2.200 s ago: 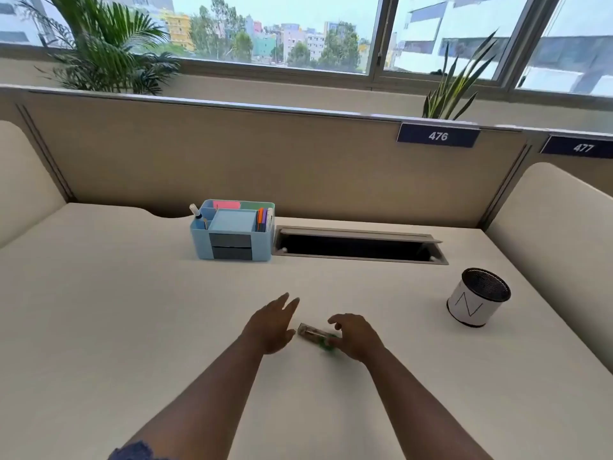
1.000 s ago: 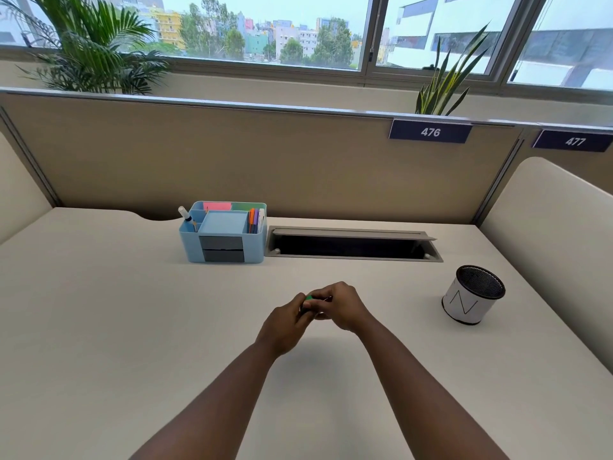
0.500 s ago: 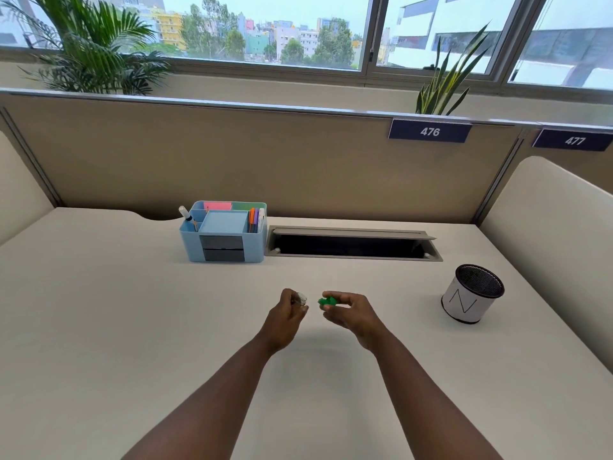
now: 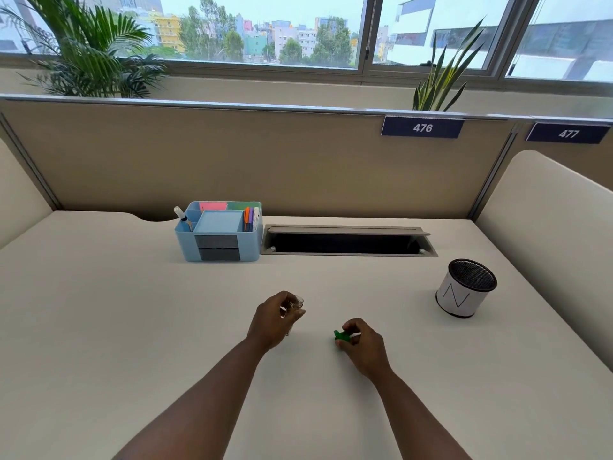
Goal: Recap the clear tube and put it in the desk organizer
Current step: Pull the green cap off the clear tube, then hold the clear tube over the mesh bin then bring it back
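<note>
Tube [image 4: 292, 309] within left fingers [image 4: 286, 302], green cap [image 4: 341, 336] at right fingers [image 4: 351, 327]

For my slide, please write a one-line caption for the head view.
Left hand holds the clear tube, right hand holds its green cap, blue desk organizer behind.

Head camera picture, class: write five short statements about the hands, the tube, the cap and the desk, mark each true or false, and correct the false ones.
1. The left hand holds the clear tube. True.
2. The green cap sits on the tube. False: it is in the right hand, apart from the tube.
3. The blue desk organizer stands at the back of the desk. True.
4. The mesh-topped cup lies tipped over. False: it stands upright.
5. The tube is already in the organizer. False: it is in the left hand.
</note>
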